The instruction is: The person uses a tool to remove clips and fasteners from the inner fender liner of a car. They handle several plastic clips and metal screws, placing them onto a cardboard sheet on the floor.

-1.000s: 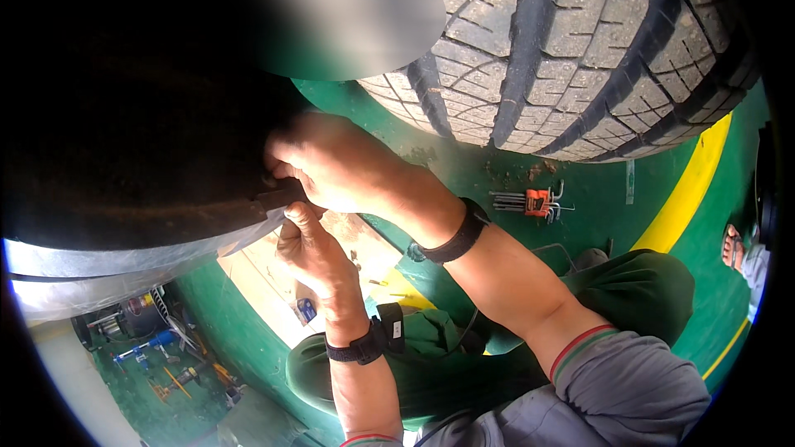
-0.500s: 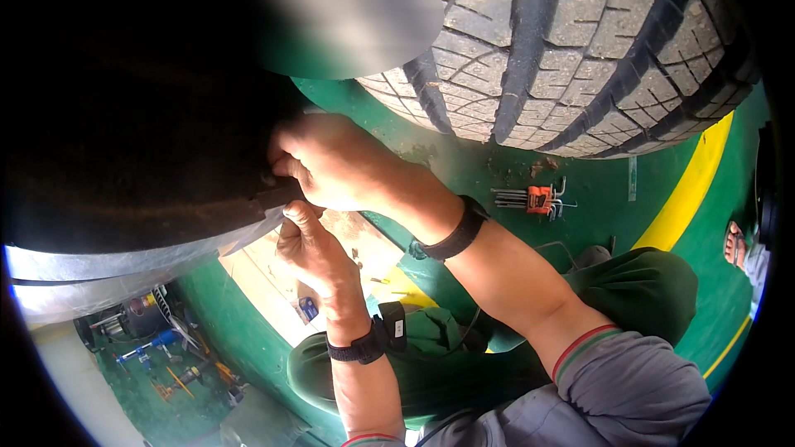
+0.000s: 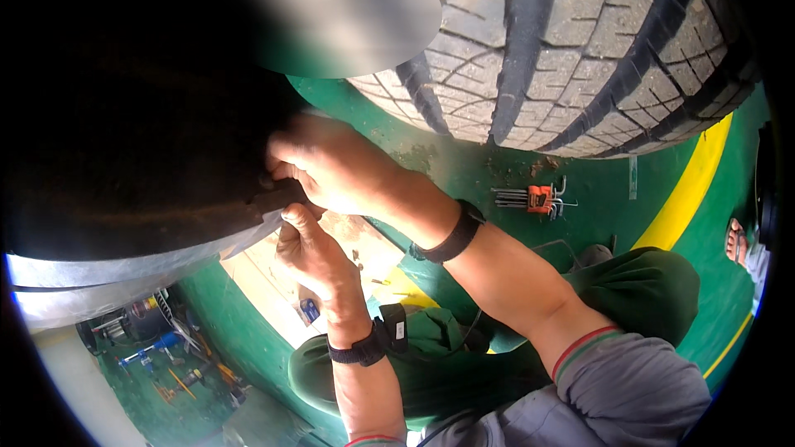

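Observation:
A large dark panel [image 3: 149, 199], like the inner side of a vehicle's bumper or wheel arch, fills the left. Its lower rim is pale and shiny. At its right end, my left hand [image 3: 319, 258] pinches the corner edge [image 3: 277, 201] between thumb and fingers. Just above, my right hand [image 3: 335, 167] reaches against the inner side with curled fingers. Its fingertips are blurred and partly in shadow, so what they hold, if anything, is hidden. Beyond both hands stands a big dusty tyre [image 3: 563, 50] with deep tread grooves.
On the green floor right of my arms lies a hex key set [image 3: 540, 199] in an orange holder. Cardboard [image 3: 273, 290] lies below my left hand. Several tools [image 3: 170, 348] are at lower left. Another person's sandalled foot [image 3: 734, 242] shows at far right, past a yellow line [image 3: 687, 190].
My right hand has shifted slightly at the panel, its fingers still blurred. The left hand keeps its pinch on the corner. The view has moved very slightly.

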`<action>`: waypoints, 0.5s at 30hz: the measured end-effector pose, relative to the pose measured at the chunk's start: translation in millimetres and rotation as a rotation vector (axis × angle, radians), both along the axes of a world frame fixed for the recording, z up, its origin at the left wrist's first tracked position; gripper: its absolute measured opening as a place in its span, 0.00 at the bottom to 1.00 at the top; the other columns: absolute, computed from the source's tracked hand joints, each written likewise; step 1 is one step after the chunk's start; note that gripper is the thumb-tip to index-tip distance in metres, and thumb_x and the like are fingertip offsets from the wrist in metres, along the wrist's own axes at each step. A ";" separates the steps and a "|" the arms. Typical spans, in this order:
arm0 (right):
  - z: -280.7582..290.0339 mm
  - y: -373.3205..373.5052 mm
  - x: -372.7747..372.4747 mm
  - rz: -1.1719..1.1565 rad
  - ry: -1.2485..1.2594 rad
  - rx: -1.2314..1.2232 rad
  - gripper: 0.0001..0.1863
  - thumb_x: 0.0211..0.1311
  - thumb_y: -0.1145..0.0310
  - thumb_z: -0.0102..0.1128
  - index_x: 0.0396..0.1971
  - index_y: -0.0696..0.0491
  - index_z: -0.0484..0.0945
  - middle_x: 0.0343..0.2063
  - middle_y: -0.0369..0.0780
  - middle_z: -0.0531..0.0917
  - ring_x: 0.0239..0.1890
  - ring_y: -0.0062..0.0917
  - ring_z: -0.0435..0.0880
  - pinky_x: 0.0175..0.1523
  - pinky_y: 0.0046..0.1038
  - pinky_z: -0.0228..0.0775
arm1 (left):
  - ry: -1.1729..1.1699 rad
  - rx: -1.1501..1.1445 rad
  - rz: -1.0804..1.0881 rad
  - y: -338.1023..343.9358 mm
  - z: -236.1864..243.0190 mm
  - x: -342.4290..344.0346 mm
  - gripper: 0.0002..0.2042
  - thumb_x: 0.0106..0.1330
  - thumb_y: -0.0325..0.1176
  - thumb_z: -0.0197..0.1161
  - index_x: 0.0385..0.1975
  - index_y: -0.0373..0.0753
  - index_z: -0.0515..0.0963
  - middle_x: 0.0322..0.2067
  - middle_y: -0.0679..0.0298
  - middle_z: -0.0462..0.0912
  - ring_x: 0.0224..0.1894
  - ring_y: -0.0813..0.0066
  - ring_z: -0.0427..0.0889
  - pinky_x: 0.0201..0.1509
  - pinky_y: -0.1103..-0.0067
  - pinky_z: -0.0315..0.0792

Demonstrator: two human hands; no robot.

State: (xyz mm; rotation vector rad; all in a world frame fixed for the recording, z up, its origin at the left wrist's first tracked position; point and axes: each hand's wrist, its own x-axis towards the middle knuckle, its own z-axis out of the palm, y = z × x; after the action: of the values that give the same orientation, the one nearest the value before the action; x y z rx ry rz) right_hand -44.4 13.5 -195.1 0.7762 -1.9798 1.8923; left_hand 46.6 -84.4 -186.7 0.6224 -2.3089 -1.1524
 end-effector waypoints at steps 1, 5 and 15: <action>2.3 2.2 2.8 0.045 -0.079 0.010 0.12 0.48 0.85 0.57 0.34 0.56 0.77 0.34 0.45 0.82 0.38 0.41 0.84 0.39 0.38 0.78 | 0.003 -0.002 -0.004 0.2 -1.2 0.6 0.33 0.70 0.59 0.54 0.28 0.26 0.83 0.24 0.63 0.85 0.30 0.82 0.76 0.39 0.80 0.68; 7.5 3.5 0.0 0.158 -0.214 0.026 0.13 0.52 0.85 0.55 0.37 0.57 0.76 0.37 0.45 0.85 0.41 0.38 0.86 0.43 0.35 0.80 | 0.053 0.019 -0.040 -6.6 -6.4 1.7 0.33 0.69 0.60 0.54 0.27 0.27 0.82 0.24 0.63 0.83 0.29 0.82 0.74 0.37 0.80 0.67; 3.7 -1.5 4.4 0.128 -0.281 -0.030 0.08 0.56 0.78 0.60 0.37 0.55 0.77 0.35 0.44 0.83 0.39 0.39 0.85 0.42 0.35 0.78 | 0.046 0.058 -0.007 -7.9 -8.5 0.2 0.34 0.67 0.62 0.56 0.22 0.28 0.79 0.22 0.64 0.81 0.28 0.80 0.73 0.38 0.79 0.67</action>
State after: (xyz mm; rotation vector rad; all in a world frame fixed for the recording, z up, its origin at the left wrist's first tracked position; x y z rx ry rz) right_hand -40.0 12.0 -191.4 0.6736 -2.0999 2.2060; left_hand 46.8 -92.3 -195.2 0.6028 -2.2474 -1.2284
